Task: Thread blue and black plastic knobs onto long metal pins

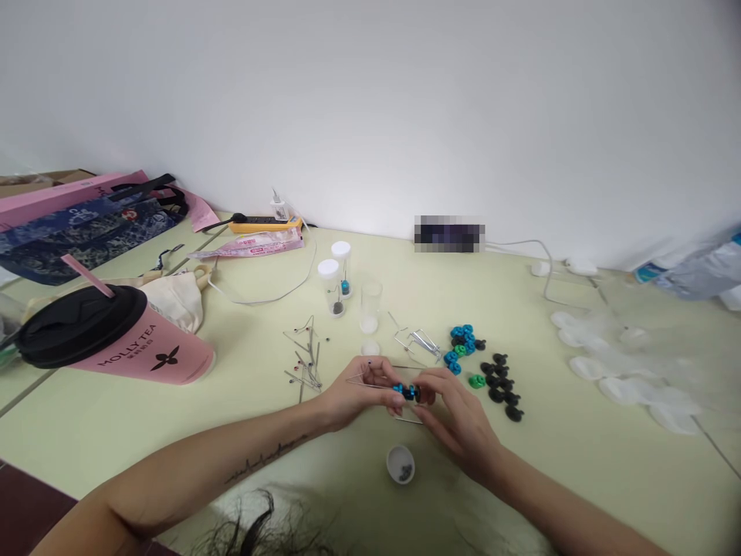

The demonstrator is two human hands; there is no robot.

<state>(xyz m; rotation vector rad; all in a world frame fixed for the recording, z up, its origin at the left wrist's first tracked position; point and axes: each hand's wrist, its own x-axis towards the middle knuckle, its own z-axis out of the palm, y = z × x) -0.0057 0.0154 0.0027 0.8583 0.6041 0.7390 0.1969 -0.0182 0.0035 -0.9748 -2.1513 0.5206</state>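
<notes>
My left hand (360, 392) pinches a thin metal wire piece that carries small blue and black beads (407, 391). My right hand (457, 413) meets it from the right, its fingertips closed on the black bead at the end of the same piece. Both hands hover just above the pale green table (174, 432). A small white cap with dark bits (400, 464) lies right below them. Loose blue, green and black beads (480, 367) are scattered just right of the hands. Bent wire pieces (306, 355) lie to the left, another wire frame (420, 341) just behind.
A pink lidded drink cup (116, 344) lies at left beside a cloth bag (174, 297). Three small clear vials (347, 289) stand behind the hands. White pads and clear plastic (625, 363) fill the right side. A yellow power strip (263, 224) and cables run along the wall.
</notes>
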